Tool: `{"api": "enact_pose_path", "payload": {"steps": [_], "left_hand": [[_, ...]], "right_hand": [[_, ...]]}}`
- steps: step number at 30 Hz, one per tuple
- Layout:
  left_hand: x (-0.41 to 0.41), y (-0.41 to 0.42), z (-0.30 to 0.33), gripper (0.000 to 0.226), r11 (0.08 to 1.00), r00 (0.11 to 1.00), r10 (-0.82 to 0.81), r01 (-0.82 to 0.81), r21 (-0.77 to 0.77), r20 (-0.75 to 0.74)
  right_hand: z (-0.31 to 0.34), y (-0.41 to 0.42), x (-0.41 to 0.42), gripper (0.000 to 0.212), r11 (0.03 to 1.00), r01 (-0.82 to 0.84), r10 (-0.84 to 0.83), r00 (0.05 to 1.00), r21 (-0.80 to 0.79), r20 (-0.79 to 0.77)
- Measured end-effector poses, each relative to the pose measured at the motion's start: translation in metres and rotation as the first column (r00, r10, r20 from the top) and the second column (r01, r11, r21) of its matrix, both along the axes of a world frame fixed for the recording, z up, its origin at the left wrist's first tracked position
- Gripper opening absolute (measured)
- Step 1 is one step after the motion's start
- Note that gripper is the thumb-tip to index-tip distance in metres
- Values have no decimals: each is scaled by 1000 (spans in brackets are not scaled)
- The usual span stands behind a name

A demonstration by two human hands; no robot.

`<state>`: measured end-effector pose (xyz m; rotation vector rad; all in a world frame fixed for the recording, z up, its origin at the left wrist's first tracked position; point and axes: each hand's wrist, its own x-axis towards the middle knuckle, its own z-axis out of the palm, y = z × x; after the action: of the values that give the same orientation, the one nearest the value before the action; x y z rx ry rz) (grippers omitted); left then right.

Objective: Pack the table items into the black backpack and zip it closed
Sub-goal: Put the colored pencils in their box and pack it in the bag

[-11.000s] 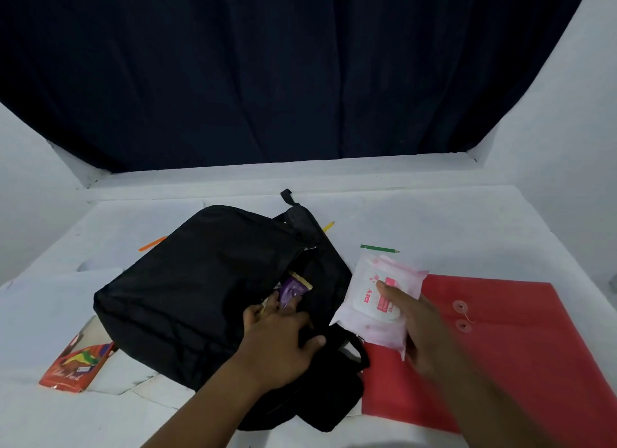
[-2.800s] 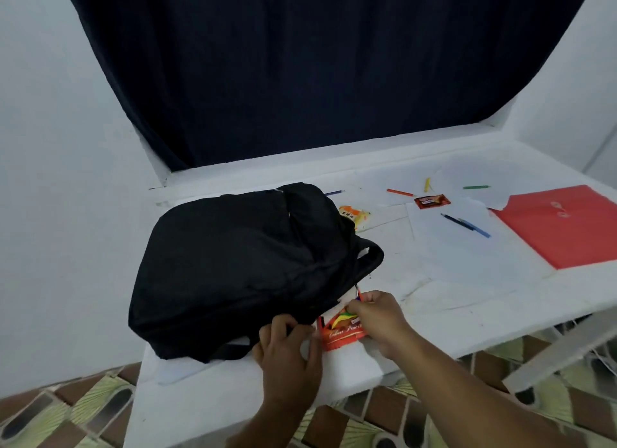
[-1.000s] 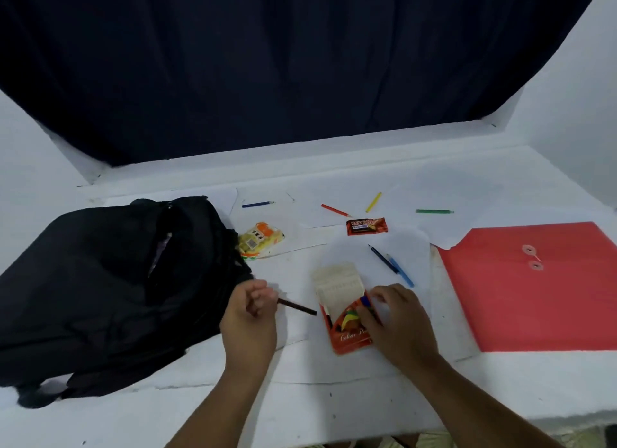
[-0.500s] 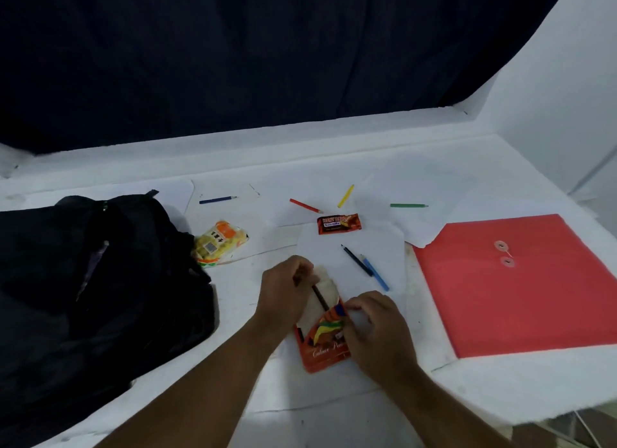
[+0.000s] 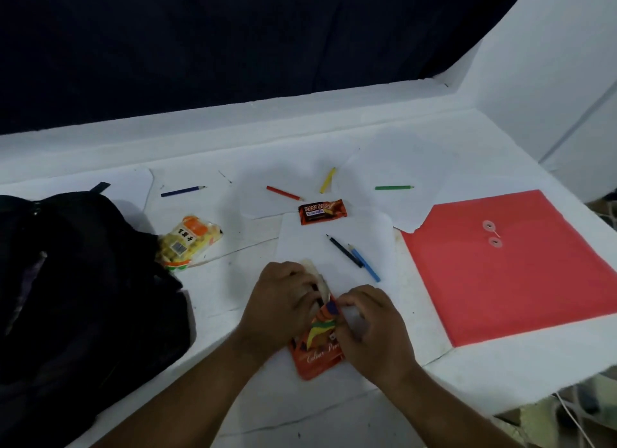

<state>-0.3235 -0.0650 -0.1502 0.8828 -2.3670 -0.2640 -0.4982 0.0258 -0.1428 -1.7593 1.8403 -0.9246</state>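
Near the table's front edge, both hands, the left hand and right hand, close on the orange pencil box, apparently refilling it; its long axis runs front-to-back, open flap toward the far edge, so next the loose pencils need gathering before everything goes in the backpack at the left edge.

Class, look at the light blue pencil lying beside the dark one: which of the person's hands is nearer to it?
Right. The right hand lies just below the light blue pencil, on the orange pencil box; the left hand sits farther left, beyond the box's open flap.
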Motion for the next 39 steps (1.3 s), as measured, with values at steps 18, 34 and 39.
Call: {"api": "enact_pose_path", "payload": {"steps": [18, 34, 39], "left_hand": [[4, -3, -10, 16, 995, 998, 64, -61, 85, -29], [9, 9, 12, 9, 845, 828, 534, -531, 67, -174], [30, 2, 32, 34, 838, 908, 415, -407, 363, 60]], "right_hand": [[6, 3, 2, 55, 990, 36, -37, 999, 138, 5], [60, -35, -44, 15, 804, -284, 73, 920, 523, 386], [52, -64, -67, 12, 949, -123, 76, 983, 289, 169]]}}
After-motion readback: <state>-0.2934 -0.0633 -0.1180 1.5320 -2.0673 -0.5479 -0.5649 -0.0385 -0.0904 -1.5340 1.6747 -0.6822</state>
